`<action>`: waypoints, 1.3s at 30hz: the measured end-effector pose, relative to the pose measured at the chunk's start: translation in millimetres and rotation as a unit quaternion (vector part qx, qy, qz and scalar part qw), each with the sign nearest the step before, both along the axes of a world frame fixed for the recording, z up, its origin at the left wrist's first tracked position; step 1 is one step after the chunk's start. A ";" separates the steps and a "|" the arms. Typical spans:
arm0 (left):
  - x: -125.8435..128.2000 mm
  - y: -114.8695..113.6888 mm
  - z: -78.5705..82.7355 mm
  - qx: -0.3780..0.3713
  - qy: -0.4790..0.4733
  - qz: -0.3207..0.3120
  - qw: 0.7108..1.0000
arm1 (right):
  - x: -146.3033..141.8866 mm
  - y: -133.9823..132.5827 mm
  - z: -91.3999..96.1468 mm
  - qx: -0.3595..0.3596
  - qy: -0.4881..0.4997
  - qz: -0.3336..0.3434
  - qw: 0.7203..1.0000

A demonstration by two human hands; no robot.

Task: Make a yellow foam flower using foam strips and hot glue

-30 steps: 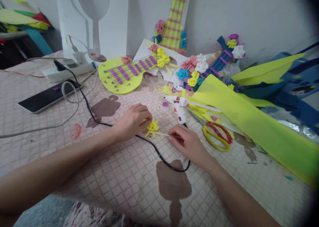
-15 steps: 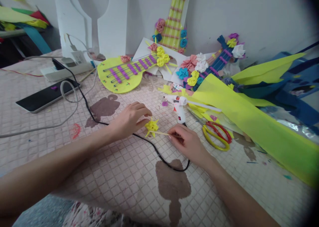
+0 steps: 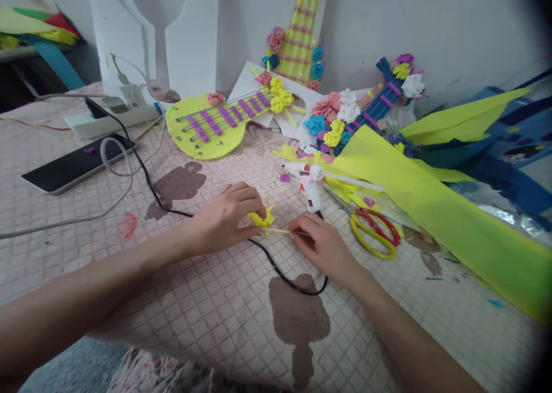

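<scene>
cloth (image 3: 207, 318): pink and quilted, with brown bear shapes; we see it spread over the whole table.
left hand (image 3: 228, 218): low over the middle of the cloth, fingers curled together and pinched on the flower (image 3: 261, 218).
right hand (image 3: 321, 246): resting on the cloth just right of the left hand, thumb and forefinger closed on the near end of the stick (image 3: 282, 230).
flower: small, yellow, spiky paper; we find it at the left fingertips, on the far end of the stick, just above the cloth.
stick: thin, pale and nearly level, bridging the gap between the two hands.
cord (image 3: 276, 269): black; it runs beneath the gap between the hands and loops round under the right wrist. We cannot tell whether it touches either hand.
glue gun (image 3: 309, 181): white, standing just beyond the right hand, nozzle to the left.
scissors (image 3: 374, 232): red and yellow handles, flat on the cloth, near the right hand but apart from it.
sheet (image 3: 440, 220): large, yellow-green, slanting across the right side.
yellow guitar (image 3: 207, 131): paper, lying flat beyond the left hand.
striped guitar (image 3: 297, 45): leaning upright on the wall.
blue guitar (image 3: 379, 103): tilted among paper flowers, right of the striped guitar.
phone (image 3: 73, 166): dark, flat at far left, with a pale cable (image 3: 64, 223) beside it.
power strip (image 3: 110, 124): white, behind the phone.
</scene>
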State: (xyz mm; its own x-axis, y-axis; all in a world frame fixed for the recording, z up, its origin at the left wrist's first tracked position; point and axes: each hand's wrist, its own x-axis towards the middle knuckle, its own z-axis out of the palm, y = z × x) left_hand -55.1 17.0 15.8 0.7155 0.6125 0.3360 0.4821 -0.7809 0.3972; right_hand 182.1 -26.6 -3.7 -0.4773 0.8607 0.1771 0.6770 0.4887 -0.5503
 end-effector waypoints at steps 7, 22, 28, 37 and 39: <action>9.6 -10.9 -5.4 0.078 0.044 0.005 0.996 | -1.6 0.1 -0.9 0.009 -0.015 -0.001 1.000; 12.2 -13.3 -9.9 0.169 0.110 -0.008 0.979 | -3.7 2.5 -5.7 0.025 -0.015 0.003 1.000; 13.2 -13.5 -9.4 0.177 0.116 -0.016 0.977 | -3.5 3.0 -6.3 0.029 -0.012 0.006 0.999; 2.1 -7.6 -1.4 0.085 0.038 0.029 0.995 | -3.5 3.0 -4.7 0.027 -0.015 0.011 0.999; -5.3 -2.1 2.3 0.083 0.023 0.057 0.995 | -3.4 3.0 -4.9 0.028 -0.015 0.014 0.999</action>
